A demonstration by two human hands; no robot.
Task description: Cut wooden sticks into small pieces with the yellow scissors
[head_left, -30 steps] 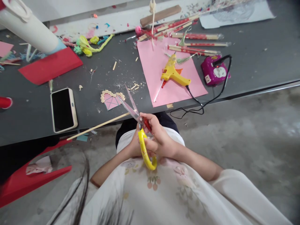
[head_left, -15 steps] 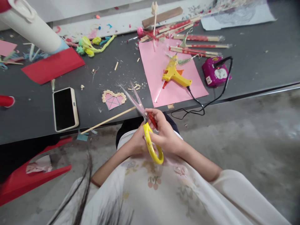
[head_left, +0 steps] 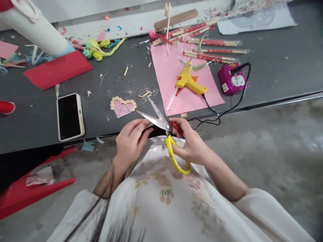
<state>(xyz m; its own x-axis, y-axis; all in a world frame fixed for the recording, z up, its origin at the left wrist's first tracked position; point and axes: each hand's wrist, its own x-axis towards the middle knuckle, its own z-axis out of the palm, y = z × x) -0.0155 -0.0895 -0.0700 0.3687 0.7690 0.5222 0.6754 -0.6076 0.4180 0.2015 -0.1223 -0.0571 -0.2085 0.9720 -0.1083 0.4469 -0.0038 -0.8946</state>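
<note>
My right hand (head_left: 193, 143) grips a pair of scissors (head_left: 157, 122) with yellow and red handles, their blades spread apart and pointing left. My left hand (head_left: 130, 139) is closed in a pinch on a thin wooden stick (head_left: 150, 125), just left of the blades. Only a short bit of the stick shows; fingers and blades hide the rest. On the table beyond lies a pink paper heart (head_left: 121, 109), its upper edge lined with small pale wooden pieces. Several cut bits of stick (head_left: 146, 93) are scattered beside it.
A yellow glue gun (head_left: 188, 80) rests on pink paper (head_left: 164, 77), its cord running to a purple power adapter (head_left: 232, 79). At left are a phone (head_left: 69, 117), a red folded paper (head_left: 58, 70) and a white bottle (head_left: 42, 30). Packaged sticks (head_left: 212, 42) lie at the back.
My hands have moved apart: the left went left onto the stick, the right moved right with the scissors. The long stick on the table edge no longer shows at full length.
</note>
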